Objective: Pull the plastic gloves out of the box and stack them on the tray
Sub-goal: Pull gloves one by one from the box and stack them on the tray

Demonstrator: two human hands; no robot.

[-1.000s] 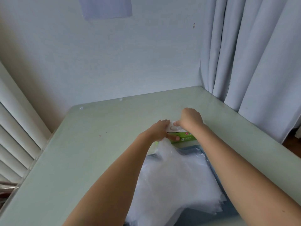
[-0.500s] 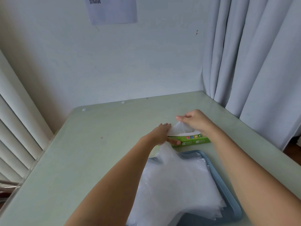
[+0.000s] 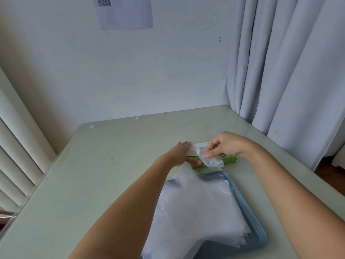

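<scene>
left hand [image 3: 180, 153] flat, right hand [image 3: 226, 145] fingers [image 3: 207, 156] pinched

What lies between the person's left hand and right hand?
Head view: the glove box, white top up, spans the gap from left hand to right hand; the clear glove the right hand pinches hangs over its front.
</scene>
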